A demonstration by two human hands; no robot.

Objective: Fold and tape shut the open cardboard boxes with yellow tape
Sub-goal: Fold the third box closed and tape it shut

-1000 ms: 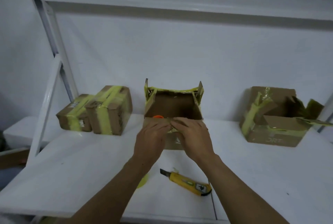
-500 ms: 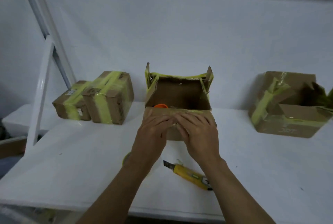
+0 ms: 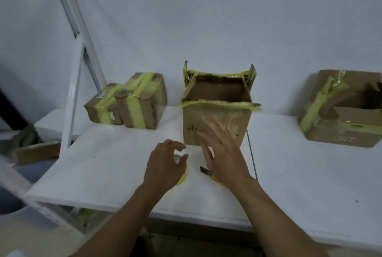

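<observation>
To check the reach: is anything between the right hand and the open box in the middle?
Nothing visible. The right hand is open just before the middle box; the knife lies under it, not between.

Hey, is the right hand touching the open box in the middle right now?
Cannot tell. In the head view the right hand overlaps the front of the open box, blurred; one angle shows neither contact nor gap.

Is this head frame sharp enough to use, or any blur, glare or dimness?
Head view: the right hand has motion-smeared fingers, left hand softer too; middle open cardboard box reasonably sharp; lighting dim and flat, faint sheen on its front; lower-left corner blurred.
</observation>
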